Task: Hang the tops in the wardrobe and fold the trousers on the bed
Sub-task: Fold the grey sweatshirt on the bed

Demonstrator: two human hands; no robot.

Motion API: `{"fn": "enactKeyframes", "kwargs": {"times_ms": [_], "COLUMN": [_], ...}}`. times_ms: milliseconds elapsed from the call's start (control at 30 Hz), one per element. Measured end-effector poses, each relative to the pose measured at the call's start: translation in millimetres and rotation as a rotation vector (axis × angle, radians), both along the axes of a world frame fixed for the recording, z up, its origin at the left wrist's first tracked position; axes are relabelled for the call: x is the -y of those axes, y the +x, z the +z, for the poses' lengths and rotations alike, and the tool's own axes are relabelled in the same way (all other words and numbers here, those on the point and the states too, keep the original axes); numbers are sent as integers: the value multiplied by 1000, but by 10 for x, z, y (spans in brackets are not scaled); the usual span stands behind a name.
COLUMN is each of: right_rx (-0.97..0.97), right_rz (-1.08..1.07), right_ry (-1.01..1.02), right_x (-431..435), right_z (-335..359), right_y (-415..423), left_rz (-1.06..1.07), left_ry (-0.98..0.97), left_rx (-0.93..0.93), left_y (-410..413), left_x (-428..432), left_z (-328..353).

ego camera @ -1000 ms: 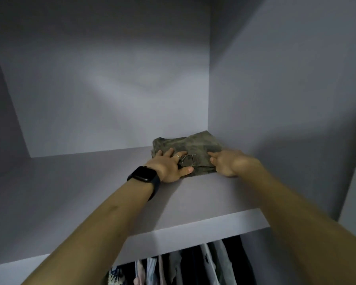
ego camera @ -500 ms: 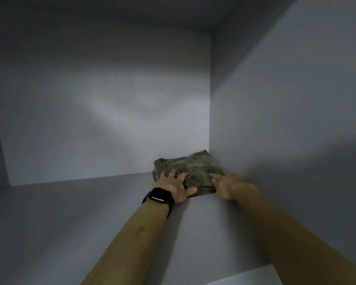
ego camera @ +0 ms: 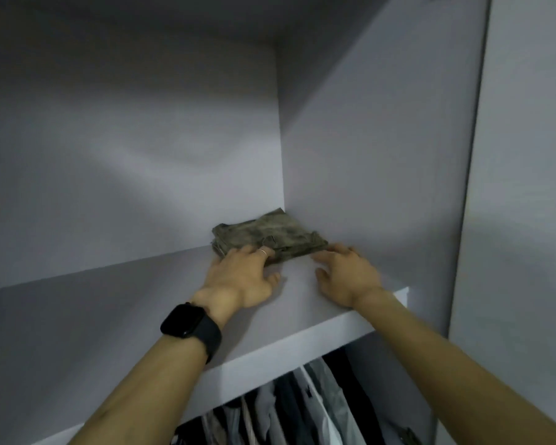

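The folded olive-green mottled cloth trousers (ego camera: pixel 270 236) lie on the pale grey upper wardrobe shelf (ego camera: pixel 302 342), tucked into its back right corner against the grey side wall (ego camera: pixel 366 155). The likeliest slip from here, I judge, is disturbing the stack. A fingertip dragging on the front fold as a hand pulls away could lift the top layer open or draw the bundle toward the shelf's front edge, and the high, long reach makes control coarse. The left hand (ego camera: pixel 238 277) is palm down, with a black smartwatch (ego camera: pixel 190 326) on its wrist and a thin ring (ego camera: pixel 263 251) on one finger. Its fingers (ego camera: pixel 249 252) are straight and slightly spread, their tips touching the bundle's front edge and gripping nothing. The right hand (ego camera: pixel 344 277) is palm down just beside the bundle's front right corner, fingers loosely extended and apart, holding nothing. Whether its forefinger touches the cloth I cannot tell. Hung garments (ego camera: pixel 302 406) show below the shelf.
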State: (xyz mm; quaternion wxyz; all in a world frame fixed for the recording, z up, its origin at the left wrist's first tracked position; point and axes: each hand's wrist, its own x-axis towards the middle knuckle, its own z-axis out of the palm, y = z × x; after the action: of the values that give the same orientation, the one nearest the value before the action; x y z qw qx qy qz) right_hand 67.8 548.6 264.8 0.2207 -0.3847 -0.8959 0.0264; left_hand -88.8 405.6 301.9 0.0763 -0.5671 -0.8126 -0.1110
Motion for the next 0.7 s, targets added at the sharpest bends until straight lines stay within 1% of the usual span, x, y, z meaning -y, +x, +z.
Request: {"fn": "enactKeyframes", "kwargs": {"times_ms": [67,100,200,267,300,333,400,500,600,667,700], "right_rx": [-148,-246,-521,-621,-636,-625,-571,-454,-369,-313,-293], "right_rz": [30,46,56,34,12,-27,-102,-320,-567,-741,-798], "right_ry": [43,68,132,135,117,82,-8,-184,-306,-366,-382], "right_x": [294,469,985,1327,1467,1644,1953,2501,3085,3600,3765], "right_z": [-195,-326,-743,-1069,-1240,-1455,-1830,-2407,-2754,-2945,-3012], "right_y": [280,447,979,1361,1548,1797,2231,3055,3877,4492,4685], "left_rz": [-42,-72,-239,-373,-435,-504,-621,-773,-914,-1065,-1101], "left_ry": [58,118,392,553,591,582,502,262,1,-129,-177], "left_rx": [-31,-31,-42,-17,23,81,186,313,329,299,288], "left_y": [209,335,802,1164,1348,1592,2001,2733,3467,4080,4251], "left_x": [243,343,532,591,605,632,703,837,970,1126,1177], "left_z": [-154,-270,-730,-1165,-1387,-1651,-2095,-2696,-3084,-3282,-3347]}}
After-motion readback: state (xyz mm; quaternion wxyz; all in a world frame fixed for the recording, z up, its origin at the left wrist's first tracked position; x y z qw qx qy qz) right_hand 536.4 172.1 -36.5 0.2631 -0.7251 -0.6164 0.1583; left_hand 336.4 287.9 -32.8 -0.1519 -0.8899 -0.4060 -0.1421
